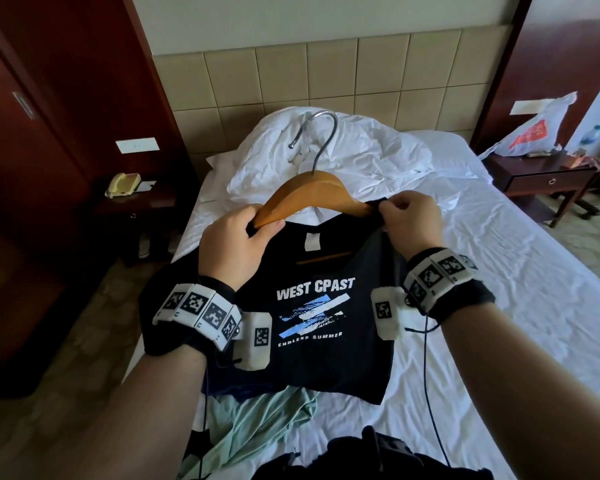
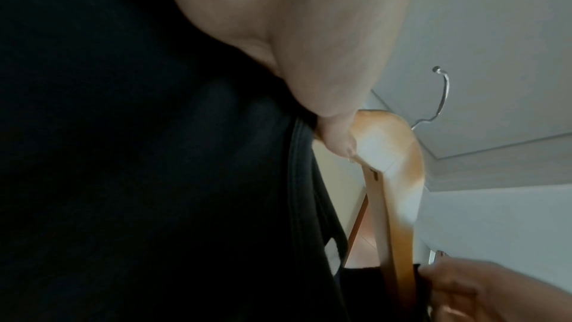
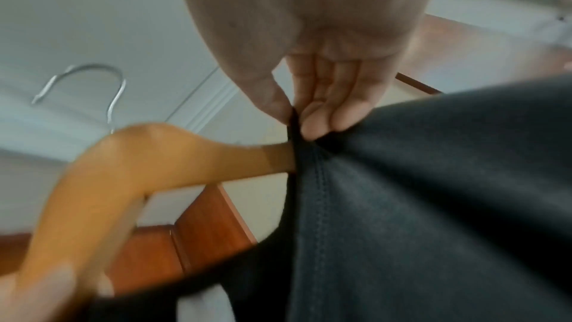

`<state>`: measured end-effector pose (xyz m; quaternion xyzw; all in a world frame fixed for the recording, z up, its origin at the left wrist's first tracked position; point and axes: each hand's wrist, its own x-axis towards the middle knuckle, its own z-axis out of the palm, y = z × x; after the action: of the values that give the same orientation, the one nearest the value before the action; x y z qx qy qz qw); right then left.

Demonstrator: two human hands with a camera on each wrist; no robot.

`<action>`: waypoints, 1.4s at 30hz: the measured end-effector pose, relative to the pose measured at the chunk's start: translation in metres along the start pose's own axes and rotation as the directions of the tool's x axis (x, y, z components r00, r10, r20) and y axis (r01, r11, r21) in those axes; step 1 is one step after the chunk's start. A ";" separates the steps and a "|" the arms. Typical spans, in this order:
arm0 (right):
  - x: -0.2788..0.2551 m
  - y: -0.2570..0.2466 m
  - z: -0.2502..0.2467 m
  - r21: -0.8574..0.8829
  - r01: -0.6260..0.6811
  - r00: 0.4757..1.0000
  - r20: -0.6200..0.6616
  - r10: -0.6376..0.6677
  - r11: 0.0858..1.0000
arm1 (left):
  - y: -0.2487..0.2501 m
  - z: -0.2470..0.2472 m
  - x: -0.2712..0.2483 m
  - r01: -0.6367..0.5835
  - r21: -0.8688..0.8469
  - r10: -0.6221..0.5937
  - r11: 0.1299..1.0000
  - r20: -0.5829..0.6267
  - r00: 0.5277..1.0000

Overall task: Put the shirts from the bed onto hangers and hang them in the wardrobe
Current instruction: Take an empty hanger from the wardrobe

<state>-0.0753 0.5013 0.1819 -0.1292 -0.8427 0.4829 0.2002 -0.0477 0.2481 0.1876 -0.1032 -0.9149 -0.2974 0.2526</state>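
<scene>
A black T-shirt [image 1: 323, 323] printed "WEST CPAST" hangs over the bed on a wooden hanger [image 1: 312, 192] with a metal hook [image 1: 321, 133]. My left hand [image 1: 236, 237] grips the hanger's left arm together with the shirt's collar edge. My right hand [image 1: 409, 220] pinches the shirt's shoulder fabric [image 3: 402, 180] at the hanger's right arm [image 3: 247, 158]. In the left wrist view my thumb presses the hanger [image 2: 393, 156] beside the black shirt [image 2: 154, 156]. A pale green shirt [image 1: 257, 420] lies crumpled on the bed below.
A white bed [image 1: 499, 306] with a rumpled duvet [image 1: 343, 150] stretches ahead. A dark wardrobe [image 1: 32, 168] stands on the left, with a nightstand and a telephone [image 1: 122, 184]. On the right, another nightstand [image 1: 541, 178] carries a plastic bag [image 1: 534, 129].
</scene>
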 end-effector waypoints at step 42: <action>-0.013 -0.073 0.021 0.080 0.541 0.785 0.309 -0.537 0.837 | -0.002 -0.046 0.037 0.062 -0.049 -0.061 0.997 0.013 0.998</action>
<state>-0.0757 0.4436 0.2332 0.1953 -0.8683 0.4146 0.1898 -0.0619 0.2206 0.2379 -0.0829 -0.9114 -0.3271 0.2354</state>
